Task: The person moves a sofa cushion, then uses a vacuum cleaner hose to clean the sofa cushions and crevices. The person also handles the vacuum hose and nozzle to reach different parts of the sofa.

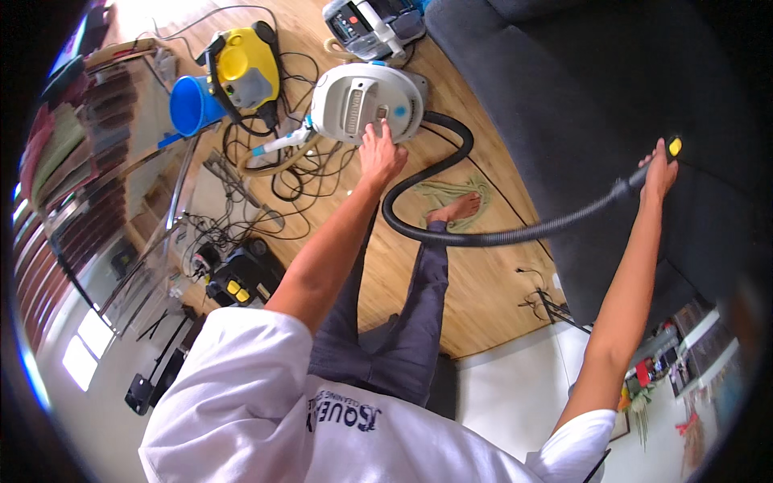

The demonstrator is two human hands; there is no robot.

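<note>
A white canister vacuum cleaner [368, 102] stands on the wooden floor ahead of me. My left hand [381, 154] reaches to its top, one finger extended at or just beside the switch; the other fingers are partly bent and hold nothing visible. From the machine a black corrugated hose [477, 236] loops across the floor to the right. Its far end is in my right hand [661, 172], closed around the hose handle, with a yellow part [675, 146] showing beyond the fingers. This hand is over the dark grey sofa [580, 90]. What is fitted beyond the handle cannot be made out.
A yellow steam cleaner [244, 66], a blue bucket [194, 105] and tangled cables [296, 181] lie to the left. Another cleaning machine [374, 27] stands beyond the vacuum. My foot rests on a green cloth [483, 187]. A black machine [247, 271] is at lower left.
</note>
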